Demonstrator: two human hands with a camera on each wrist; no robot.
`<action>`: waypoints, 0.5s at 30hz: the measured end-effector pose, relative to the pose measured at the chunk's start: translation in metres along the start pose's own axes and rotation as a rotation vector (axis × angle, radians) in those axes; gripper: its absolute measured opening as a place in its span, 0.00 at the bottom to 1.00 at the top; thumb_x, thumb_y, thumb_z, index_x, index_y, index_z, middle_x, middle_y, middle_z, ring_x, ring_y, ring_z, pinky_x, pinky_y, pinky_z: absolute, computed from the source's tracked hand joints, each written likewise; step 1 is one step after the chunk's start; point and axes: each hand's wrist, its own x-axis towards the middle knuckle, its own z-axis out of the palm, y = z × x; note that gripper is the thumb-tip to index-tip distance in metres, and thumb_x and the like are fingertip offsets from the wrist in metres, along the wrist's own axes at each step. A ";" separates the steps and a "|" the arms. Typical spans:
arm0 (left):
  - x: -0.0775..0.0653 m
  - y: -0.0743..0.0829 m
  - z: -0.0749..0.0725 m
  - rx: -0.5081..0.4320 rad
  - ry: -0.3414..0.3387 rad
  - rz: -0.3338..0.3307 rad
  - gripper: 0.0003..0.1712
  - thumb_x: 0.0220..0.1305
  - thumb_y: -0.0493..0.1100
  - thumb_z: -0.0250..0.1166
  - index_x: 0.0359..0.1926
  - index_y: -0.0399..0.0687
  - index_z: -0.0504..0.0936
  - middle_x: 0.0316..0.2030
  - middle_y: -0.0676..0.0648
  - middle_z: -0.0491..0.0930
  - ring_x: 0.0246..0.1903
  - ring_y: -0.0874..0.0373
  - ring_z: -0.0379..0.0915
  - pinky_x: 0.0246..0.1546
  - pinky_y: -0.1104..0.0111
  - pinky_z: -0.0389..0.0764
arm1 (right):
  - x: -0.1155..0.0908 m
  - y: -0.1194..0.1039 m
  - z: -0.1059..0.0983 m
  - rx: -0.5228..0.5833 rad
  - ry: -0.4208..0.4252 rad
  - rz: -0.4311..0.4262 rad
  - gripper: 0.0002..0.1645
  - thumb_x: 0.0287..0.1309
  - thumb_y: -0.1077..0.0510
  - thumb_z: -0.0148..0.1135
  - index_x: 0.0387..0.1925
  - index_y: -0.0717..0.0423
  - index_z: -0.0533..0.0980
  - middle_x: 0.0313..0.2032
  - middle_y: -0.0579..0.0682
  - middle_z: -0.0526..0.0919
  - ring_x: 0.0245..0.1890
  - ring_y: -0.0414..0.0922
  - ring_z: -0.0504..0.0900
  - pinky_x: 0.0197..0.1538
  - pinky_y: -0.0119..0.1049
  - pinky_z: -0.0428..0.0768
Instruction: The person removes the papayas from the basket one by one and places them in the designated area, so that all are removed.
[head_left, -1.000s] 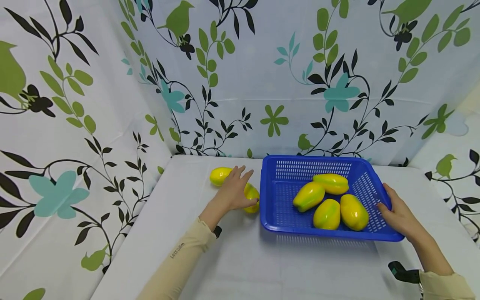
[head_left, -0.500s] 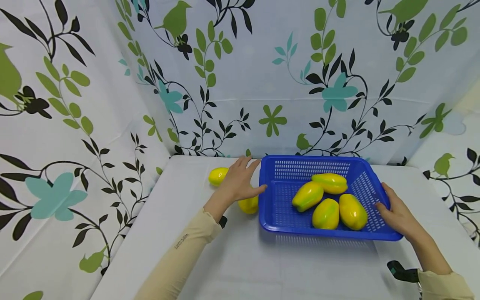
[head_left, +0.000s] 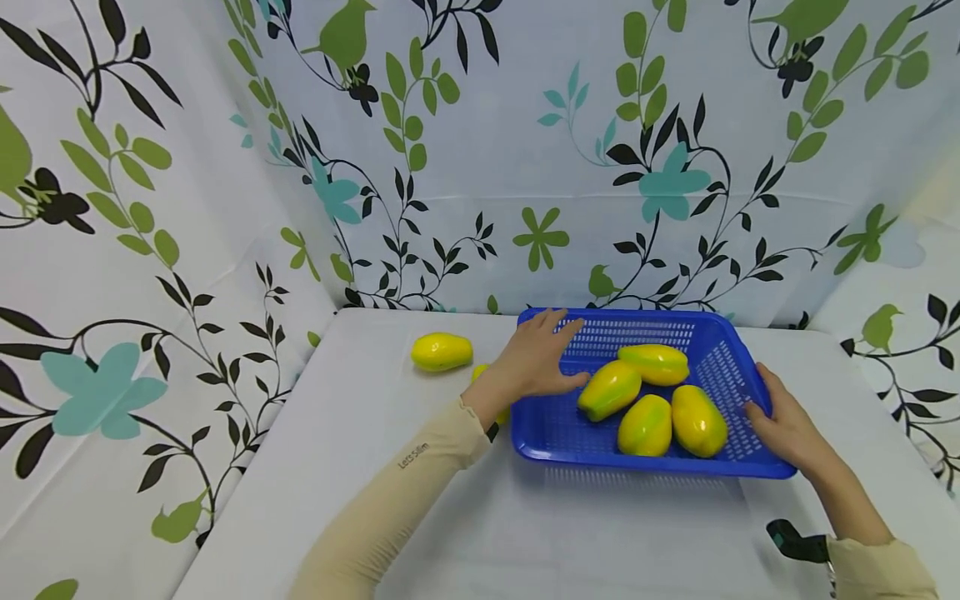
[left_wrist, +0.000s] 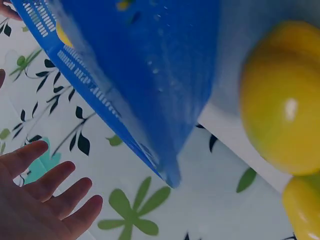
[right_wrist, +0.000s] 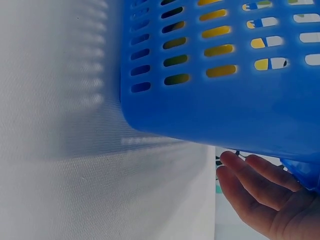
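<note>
Several glossy yellow-green fruits, papaya-like in shape, lie in a blue plastic basket with slotted walls. My right hand holds the basket's right end, thumb over the rim and fingers along the outside; in the right wrist view those fingers show beside the wall. Over the basket's left side reaches my left hand, fingers spread and nothing in them. Its thumb overlaps the nearest fruit in the head view. In the left wrist view, the spread fingers are apart from the basket wall.
Outside the basket to the left, one yellow fruit lies on the white table. Another fruit is beside the basket, mostly hidden behind my left wrist in the head view. A leaf-patterned cloth hangs behind and along the sides.
My left hand has moved right, from above the loose fruits to over the basket's left part, uncovering the farther loose fruit. My right hand keeps its place on the basket.
</note>
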 end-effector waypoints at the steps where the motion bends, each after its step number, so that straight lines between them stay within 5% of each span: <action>1: 0.004 0.004 0.000 0.007 -0.009 0.007 0.46 0.62 0.68 0.59 0.75 0.51 0.61 0.72 0.41 0.59 0.71 0.43 0.55 0.68 0.51 0.62 | 0.001 -0.001 0.000 0.002 0.000 0.002 0.41 0.71 0.64 0.41 0.72 0.75 0.32 0.65 0.86 0.46 0.61 0.84 0.52 0.56 0.77 0.56; 15: 0.033 0.033 0.018 0.144 -0.206 -0.001 0.48 0.62 0.72 0.55 0.76 0.57 0.58 0.74 0.45 0.55 0.73 0.46 0.51 0.69 0.51 0.60 | 0.000 -0.001 0.002 -0.026 0.008 0.003 0.42 0.69 0.65 0.42 0.72 0.76 0.32 0.64 0.87 0.47 0.59 0.85 0.54 0.52 0.78 0.59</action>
